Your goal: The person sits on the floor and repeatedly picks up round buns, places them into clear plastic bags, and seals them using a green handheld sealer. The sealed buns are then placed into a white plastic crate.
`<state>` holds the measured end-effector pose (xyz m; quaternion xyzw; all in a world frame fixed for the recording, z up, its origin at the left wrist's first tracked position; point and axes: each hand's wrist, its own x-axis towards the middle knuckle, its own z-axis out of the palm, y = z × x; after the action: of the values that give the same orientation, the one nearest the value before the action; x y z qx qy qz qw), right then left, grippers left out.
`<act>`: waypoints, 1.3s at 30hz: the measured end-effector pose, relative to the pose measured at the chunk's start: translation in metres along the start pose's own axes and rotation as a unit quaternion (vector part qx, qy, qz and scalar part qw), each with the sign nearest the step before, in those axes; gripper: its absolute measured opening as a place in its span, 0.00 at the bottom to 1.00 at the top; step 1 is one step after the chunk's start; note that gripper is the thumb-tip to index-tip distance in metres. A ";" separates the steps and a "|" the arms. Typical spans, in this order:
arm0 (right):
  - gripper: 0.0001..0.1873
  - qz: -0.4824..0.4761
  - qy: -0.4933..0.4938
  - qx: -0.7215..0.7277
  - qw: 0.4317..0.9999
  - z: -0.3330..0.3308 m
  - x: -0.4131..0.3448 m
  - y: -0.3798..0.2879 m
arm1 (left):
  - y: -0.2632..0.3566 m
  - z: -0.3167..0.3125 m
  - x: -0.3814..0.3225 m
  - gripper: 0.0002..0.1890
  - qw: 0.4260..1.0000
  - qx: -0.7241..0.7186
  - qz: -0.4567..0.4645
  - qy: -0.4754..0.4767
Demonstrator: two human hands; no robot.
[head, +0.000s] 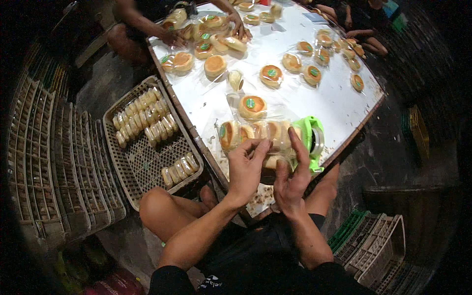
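Note:
My left hand (246,167) has its thumb and forefinger pinched together on clear plastic film, above a wrapped bun (273,161). My right hand (293,177) is at the bun's right side, thumb and fingers apart; whether it grips the film is hidden. Just beyond my hands, a row of round golden buns in clear bags (230,134) stands on edge. A bagged bun with a green round sticker (252,107) lies flat behind the row. Right of the row, touching or nearly so, is a bright green tape dispenser (308,142) with a roll of clear tape.
More bagged buns (271,76) are scattered over the white table (332,107). At the far left, another person's hands (239,27) handle buns. A plastic crate (147,166) with rows of packed buns adjoins the table's left edge. Stacked crates (372,239) stand at lower right.

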<state>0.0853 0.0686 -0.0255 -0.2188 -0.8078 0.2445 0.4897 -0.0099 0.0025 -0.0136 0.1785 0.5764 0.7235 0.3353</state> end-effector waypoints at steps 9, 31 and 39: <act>0.11 0.100 -0.147 0.028 0.984 0.010 0.000 0.000 | -0.006 -0.033 0.018 0.07 0.904 0.261 0.340 0.005; 0.06 0.068 -0.044 0.088 0.993 -0.039 0.000 0.000 | 0.042 -0.008 -0.024 0.09 0.820 0.446 0.350 -0.075; 0.10 0.353 0.102 0.296 0.882 -0.034 -0.006 -0.010 | -0.014 0.002 -0.017 0.10 0.988 0.054 0.142 0.014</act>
<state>0.1173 0.0633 -0.0095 -0.3578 -0.5124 0.6053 0.4929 0.0075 -0.0059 -0.0244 0.2661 0.5881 0.7342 0.2104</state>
